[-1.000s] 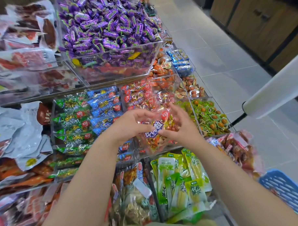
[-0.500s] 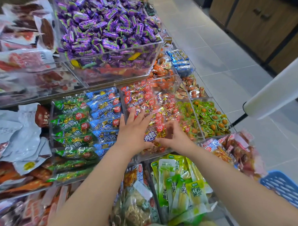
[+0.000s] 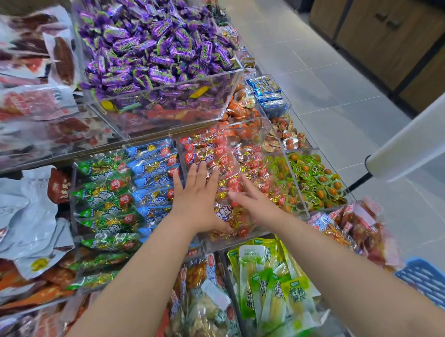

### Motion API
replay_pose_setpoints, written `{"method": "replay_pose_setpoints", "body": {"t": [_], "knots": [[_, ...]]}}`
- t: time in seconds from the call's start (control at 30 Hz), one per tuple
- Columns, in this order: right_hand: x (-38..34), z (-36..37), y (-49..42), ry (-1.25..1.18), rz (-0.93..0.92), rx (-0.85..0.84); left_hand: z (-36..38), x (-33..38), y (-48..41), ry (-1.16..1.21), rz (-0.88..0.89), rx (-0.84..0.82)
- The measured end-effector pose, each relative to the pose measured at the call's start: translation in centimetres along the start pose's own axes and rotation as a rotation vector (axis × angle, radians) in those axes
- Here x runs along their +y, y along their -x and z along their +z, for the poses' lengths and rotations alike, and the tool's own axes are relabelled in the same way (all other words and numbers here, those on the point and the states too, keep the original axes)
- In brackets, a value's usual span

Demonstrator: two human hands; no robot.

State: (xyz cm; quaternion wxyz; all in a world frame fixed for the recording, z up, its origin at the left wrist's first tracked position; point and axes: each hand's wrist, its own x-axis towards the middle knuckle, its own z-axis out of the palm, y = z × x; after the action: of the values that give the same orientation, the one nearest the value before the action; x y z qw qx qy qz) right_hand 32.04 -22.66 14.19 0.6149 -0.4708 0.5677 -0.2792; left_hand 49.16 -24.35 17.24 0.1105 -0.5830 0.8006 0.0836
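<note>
A clear acrylic bin [image 3: 209,239] in the middle of a shop display holds several red and gold foil snack packets [image 3: 217,153]. My left hand [image 3: 197,197] lies flat on top of those packets, fingers straight and spread. My right hand [image 3: 253,202] reaches into the same bin from the right, fingers extended over the packets and somewhat blurred. Neither hand grips anything that I can see.
Blue packets [image 3: 153,166] and green packets [image 3: 104,194] fill bins to the left. Purple candies [image 3: 155,47] heap in a raised bin behind. Green-wrapped snacks [image 3: 317,179] lie right, pale green pouches [image 3: 270,283] in front. A blue basket [image 3: 429,284] and tiled floor [image 3: 320,78] are on the right.
A second ago both hands held a red packet up above the bin. They have since lowered it into the bin and flattened out over the packets.
</note>
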Motion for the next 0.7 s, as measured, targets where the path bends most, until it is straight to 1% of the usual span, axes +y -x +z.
{"method": "replay_pose_setpoints", "body": {"t": [0.07,0.17,0.33,0.37,0.43,0.5,0.57,0.63,0.67,0.7], "knots": [[-0.8,0.1,-0.7,-0.086,-0.008,0.033,0.4,0.0,0.2,-0.031,-0.008,-0.012],[-1.5,1.1,-1.9,-0.138,-0.007,0.084,0.7,-0.5,0.4,-0.030,-0.007,-0.026],[-1.7,0.3,-1.6,-0.093,0.027,0.078,-0.2,-0.5,0.0,-0.017,0.009,-0.085],[-1.7,0.2,-1.2,-0.097,0.016,0.107,-0.5,-0.4,0.1,-0.005,0.013,-0.090],[-1.8,0.0,-0.2,-0.135,-0.012,0.231,-1.2,-0.2,0.4,0.041,0.015,-0.066],[-1.5,-0.2,1.3,-0.154,-0.016,0.391,-1.8,0.3,1.3,0.124,0.013,0.014],[-0.8,-0.6,3.1,-0.205,-0.031,0.495,-2.3,1.3,2.7,0.230,0.053,0.179],[0.4,-1.1,5.3,-0.239,-0.063,0.562,-2.7,3.2,4.3,0.326,0.159,0.384],[1.3,-1.4,6.5,-0.280,-0.074,0.586,-2.6,4.5,5.1,0.372,0.217,0.443],[2.3,-1.7,7.8,-0.332,-0.075,0.607,-2.3,6.0,5.8,0.423,0.266,0.458]]}}
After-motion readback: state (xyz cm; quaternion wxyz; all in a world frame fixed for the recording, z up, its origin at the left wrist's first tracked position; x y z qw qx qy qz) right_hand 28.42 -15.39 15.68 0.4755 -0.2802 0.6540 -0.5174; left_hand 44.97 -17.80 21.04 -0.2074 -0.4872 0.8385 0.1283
